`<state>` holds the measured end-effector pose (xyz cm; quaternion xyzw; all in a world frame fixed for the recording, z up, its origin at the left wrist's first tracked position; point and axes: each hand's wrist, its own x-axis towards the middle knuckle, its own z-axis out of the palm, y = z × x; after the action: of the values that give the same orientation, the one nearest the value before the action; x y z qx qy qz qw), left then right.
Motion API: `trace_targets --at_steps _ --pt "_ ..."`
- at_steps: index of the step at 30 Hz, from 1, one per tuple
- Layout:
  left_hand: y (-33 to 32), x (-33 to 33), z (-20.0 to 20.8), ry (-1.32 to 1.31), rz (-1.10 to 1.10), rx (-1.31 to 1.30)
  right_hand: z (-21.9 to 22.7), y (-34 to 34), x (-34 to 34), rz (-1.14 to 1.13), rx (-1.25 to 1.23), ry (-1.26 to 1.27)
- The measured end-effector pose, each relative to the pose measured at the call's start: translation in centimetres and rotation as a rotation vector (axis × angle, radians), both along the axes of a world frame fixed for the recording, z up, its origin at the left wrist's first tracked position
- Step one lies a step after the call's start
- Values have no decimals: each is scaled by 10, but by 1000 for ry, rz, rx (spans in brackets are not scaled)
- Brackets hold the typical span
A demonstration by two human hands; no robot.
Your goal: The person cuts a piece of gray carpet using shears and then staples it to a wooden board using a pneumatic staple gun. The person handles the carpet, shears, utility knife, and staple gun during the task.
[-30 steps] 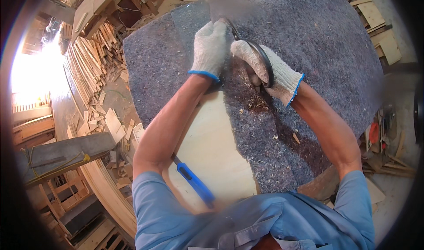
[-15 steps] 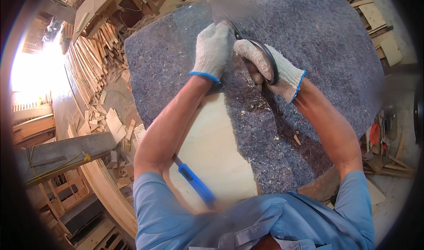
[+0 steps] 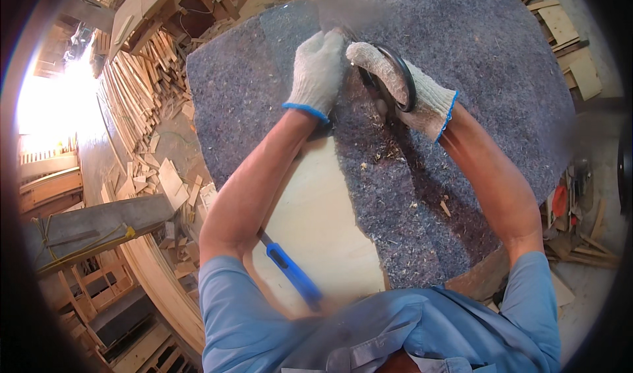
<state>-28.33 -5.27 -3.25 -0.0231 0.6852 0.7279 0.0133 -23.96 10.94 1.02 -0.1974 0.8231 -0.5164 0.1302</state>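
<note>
Both hands wear white knit gloves with blue cuffs. My right hand (image 3: pixel 402 93) grips the black loop-shaped handle (image 3: pixel 395 76) of a hand tool whose far end is a motion-blurred grey strip (image 3: pixel 336 10). Close beside it, my left hand (image 3: pixel 318 70) is curled down over the far end of a pale wooden board (image 3: pixel 316 221). The board lies on a grey felt blanket (image 3: pixel 475 57) covering the workbench. Wood shavings (image 3: pixel 386 152) are scattered on the felt just below my hands.
A blue-handled tool (image 3: pixel 290 271) lies on the board close to my body. Stacks of wooden slats (image 3: pixel 142 89) and offcuts cover the floor at left. More scrap boards (image 3: pixel 567 37) and small items (image 3: pixel 573 201) lie on the floor at right.
My right hand with the black-handled tool has shifted a little forward, away from my body. My left hand stays almost in place on the board.
</note>
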Motion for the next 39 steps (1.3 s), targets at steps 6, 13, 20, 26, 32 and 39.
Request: trace_targets --at_steps 6,13,20,26,32,39 --pt "4 5 7 -6 0 -8 -9 -3 1 -201 -249 -362" --pt "1 -11 9 -77 29 12 -25 -5 -11 -174 -379 -379" --pt "-8 -37 1 166 47 -399 -6 -9 -6 -238 -271 -546" --pt "-1 -26 5 194 120 -527 2 -3 -7 -158 -211 -549" --pt "2 -21 6 152 109 -367 -13 0 -14 -134 -329 -409" --pt "0 -22 0 98 125 -319 5 -5 -7 -192 -314 -431"
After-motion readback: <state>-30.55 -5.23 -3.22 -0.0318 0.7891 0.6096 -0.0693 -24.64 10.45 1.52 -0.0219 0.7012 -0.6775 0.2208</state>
